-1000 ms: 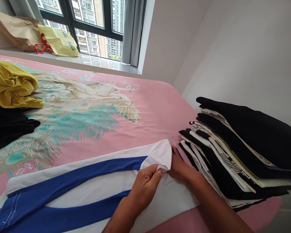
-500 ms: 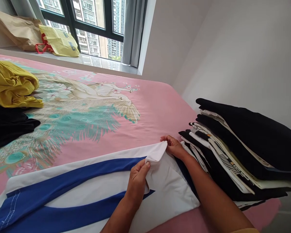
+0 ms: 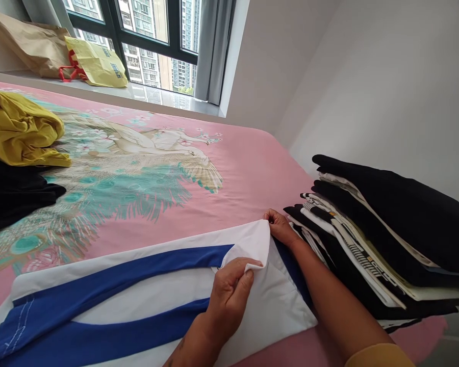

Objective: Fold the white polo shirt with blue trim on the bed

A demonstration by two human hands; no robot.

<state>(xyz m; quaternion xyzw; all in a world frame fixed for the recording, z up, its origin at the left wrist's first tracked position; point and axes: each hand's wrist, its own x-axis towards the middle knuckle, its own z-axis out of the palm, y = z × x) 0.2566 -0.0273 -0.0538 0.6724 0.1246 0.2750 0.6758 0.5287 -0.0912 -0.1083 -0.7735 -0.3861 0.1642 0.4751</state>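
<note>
A white and blue garment (image 3: 153,290), seemingly a folded shirt, lies spread along the front of the bed. My left hand (image 3: 229,288) pinches a turned-up white flap of it between thumb and fingers, near the garment's right part. Farther up and to the right, my right hand (image 3: 280,225) grips the top corner of the same flap, its fingertips partly hidden by the cloth. Between both hands the white fabric is drawn fairly taut. The garment's left end, with white stitching on blue, rests flat.
A tall stack of folded clothes (image 3: 382,239) stands right of my right arm. A yellow garment (image 3: 21,127) and a black garment (image 3: 17,193) lie crumpled at left on the pink bedsheet (image 3: 248,168). Paper bags (image 3: 97,61) sit on the windowsill.
My left hand has moved right and slightly down with the pinched flap edge. My right hand has shifted a little right, still on the corner. The view has shifted slightly.
</note>
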